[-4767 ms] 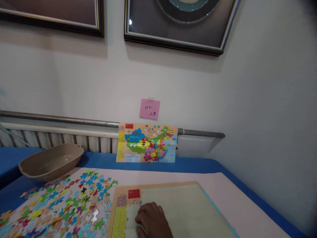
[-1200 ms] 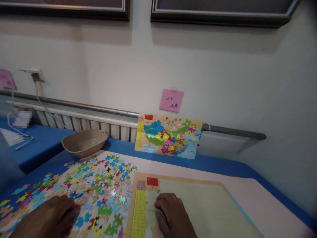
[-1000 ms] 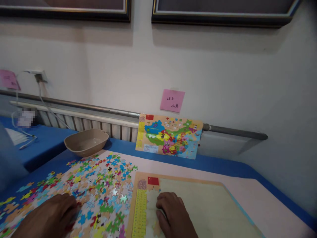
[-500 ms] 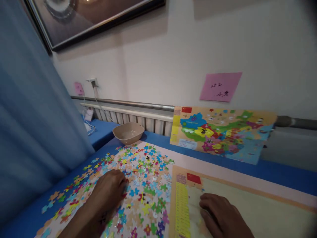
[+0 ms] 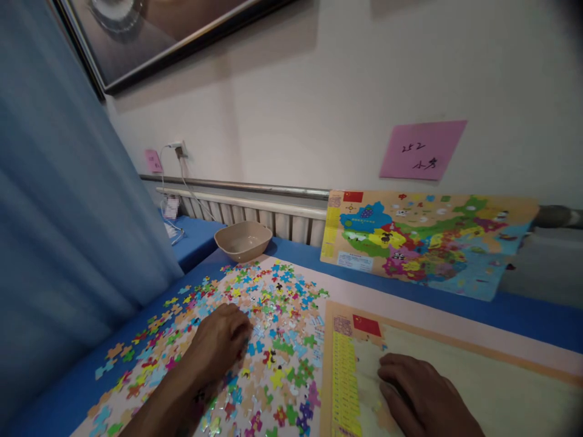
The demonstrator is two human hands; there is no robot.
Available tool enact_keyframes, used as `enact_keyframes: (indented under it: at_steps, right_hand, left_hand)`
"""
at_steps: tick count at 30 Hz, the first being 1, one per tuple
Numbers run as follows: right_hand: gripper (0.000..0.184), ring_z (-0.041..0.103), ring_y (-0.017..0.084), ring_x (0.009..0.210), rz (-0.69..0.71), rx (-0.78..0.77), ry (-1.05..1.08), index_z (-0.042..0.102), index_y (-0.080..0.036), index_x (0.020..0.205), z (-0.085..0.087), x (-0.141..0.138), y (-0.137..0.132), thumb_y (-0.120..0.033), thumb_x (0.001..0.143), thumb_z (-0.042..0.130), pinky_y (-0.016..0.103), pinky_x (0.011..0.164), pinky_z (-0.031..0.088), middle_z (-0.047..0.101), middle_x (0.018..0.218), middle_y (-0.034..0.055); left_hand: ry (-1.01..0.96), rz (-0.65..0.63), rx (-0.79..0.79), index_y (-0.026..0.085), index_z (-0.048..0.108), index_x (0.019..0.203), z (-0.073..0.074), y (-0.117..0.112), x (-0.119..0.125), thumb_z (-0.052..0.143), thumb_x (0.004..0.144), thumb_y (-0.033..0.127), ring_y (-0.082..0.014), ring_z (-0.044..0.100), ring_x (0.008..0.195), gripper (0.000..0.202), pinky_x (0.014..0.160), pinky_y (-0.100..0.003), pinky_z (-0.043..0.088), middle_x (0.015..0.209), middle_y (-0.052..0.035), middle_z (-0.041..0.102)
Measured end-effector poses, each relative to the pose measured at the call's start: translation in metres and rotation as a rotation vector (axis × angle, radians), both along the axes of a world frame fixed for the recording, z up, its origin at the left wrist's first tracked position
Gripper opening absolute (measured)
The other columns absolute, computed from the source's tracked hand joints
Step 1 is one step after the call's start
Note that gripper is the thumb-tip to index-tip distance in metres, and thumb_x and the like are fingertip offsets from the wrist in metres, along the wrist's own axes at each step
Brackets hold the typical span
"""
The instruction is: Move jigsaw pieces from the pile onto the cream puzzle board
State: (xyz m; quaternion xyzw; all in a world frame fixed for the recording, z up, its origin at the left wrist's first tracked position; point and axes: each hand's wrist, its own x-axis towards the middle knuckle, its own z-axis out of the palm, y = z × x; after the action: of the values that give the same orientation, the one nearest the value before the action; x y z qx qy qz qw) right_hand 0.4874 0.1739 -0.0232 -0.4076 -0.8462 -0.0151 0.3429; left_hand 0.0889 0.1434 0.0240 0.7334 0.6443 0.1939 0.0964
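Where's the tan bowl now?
Head view: tan bowl sits on the blue cloth, behind the loose puzzle pieces, left of the leaning China map.

Close head-worn view angled down at table (image 5: 523, 321)

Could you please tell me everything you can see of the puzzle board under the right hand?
The puzzle board is a flat wooden-looking tray with a tan border, a red flag and a yellow printed strip down its left side. Its pale green middle is mostly bare, with a few pieces near the strip. It lies on a pink sheet, under the right hand.
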Motion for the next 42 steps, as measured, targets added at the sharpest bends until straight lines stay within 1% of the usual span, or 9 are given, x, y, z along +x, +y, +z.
enact_keyframes:
  at_steps: [5,9,12,18,26,35,38,40,42]
  right_hand:
    - [0.012,0.067,0.025,0.095,0.01,0.013,0.012,0.067,-0.03,0.099,-0.002,0.0,0.002,-0.033,0.099,0.056,0.042,0.078,0.049,0.071,0.104,0.0015]
    - [0.008,0.065,0.025,0.096,0.021,0.004,0.004,0.066,-0.029,0.101,-0.003,0.0,0.003,-0.031,0.099,0.058,0.041,0.079,0.047,0.07,0.105,0.0022]
    - [0.007,0.063,0.024,0.096,0.017,-0.053,-0.016,0.063,-0.027,0.099,-0.003,0.001,-0.001,-0.023,0.099,0.057,0.039,0.079,0.047,0.068,0.104,0.0032]
    - [0.016,0.059,0.025,0.102,-0.009,-0.179,-0.09,0.056,-0.024,0.103,-0.005,0.002,-0.005,-0.011,0.095,0.052,0.039,0.083,0.045,0.064,0.11,0.0045]
    - [0.017,0.057,0.025,0.102,-0.002,-0.204,-0.099,0.051,-0.024,0.104,-0.007,0.002,-0.007,-0.008,0.096,0.051,0.04,0.084,0.043,0.062,0.113,0.0045]
    - [0.022,0.058,0.025,0.101,-0.029,-0.194,-0.081,0.051,-0.023,0.101,-0.002,-0.001,-0.009,-0.004,0.091,0.052,0.04,0.084,0.043,0.062,0.11,0.0036]
    - [0.019,0.058,0.024,0.102,-0.025,-0.214,-0.077,0.054,-0.024,0.101,0.0,-0.001,-0.01,-0.007,0.093,0.052,0.04,0.085,0.044,0.063,0.111,0.004]
    - [0.015,0.059,0.025,0.102,-0.026,-0.215,-0.051,0.057,-0.024,0.101,0.003,-0.003,-0.011,-0.011,0.096,0.052,0.041,0.086,0.044,0.064,0.11,0.0041]
    - [0.011,0.06,0.026,0.102,-0.041,-0.202,-0.016,0.061,-0.026,0.1,0.006,-0.004,-0.011,-0.018,0.099,0.054,0.043,0.087,0.045,0.066,0.11,0.0046]
  left_hand:
    - [-0.055,-0.025,0.009,0.025,0.071,0.089,0.003,0.004,0.007,0.059,0.086,0.014,-0.0221,0.06,0.095,0.016,0.087,-0.035,0.044,0.096,-0.0027,0.067]
    - [-0.074,-0.075,0.037,0.024,0.069,0.085,0.006,0.008,0.008,0.056,0.084,0.014,-0.0231,0.06,0.095,0.016,0.087,-0.037,0.045,0.098,-0.0034,0.066]
    - [-0.023,-0.144,0.062,0.023,0.066,0.083,-0.002,0.011,0.003,0.052,0.085,0.014,-0.025,0.06,0.098,0.017,0.087,-0.038,0.046,0.103,-0.0048,0.067]
    - [0.006,-0.177,0.114,0.032,0.076,0.098,-0.024,0.022,-0.008,0.062,0.084,0.018,-0.0276,0.065,0.111,0.024,0.094,-0.036,0.053,0.122,-0.0027,0.07]
    - [0.053,-0.179,0.052,0.035,0.079,0.103,-0.027,0.026,-0.018,0.063,0.088,0.03,-0.0314,0.064,0.123,0.022,0.103,-0.041,0.056,0.134,-0.0042,0.069]
    - [0.039,-0.131,0.121,0.035,0.079,0.1,-0.038,0.028,-0.015,0.063,0.085,0.027,-0.0321,0.065,0.122,0.024,0.101,-0.042,0.056,0.133,-0.0022,0.07]
    - [0.019,-0.135,0.125,0.033,0.079,0.099,-0.033,0.027,-0.012,0.063,0.085,0.027,-0.0322,0.065,0.12,0.022,0.1,-0.042,0.054,0.132,-0.0035,0.07]
    - [0.009,-0.163,0.093,0.03,0.078,0.096,-0.021,0.023,-0.008,0.063,0.084,0.026,-0.0319,0.064,0.119,0.019,0.101,-0.044,0.052,0.128,-0.0057,0.071]
    - [-0.009,-0.179,0.053,0.025,0.075,0.088,-0.009,0.021,-0.003,0.06,0.083,0.018,-0.0302,0.062,0.119,0.018,0.103,-0.044,0.049,0.126,-0.0073,0.071]
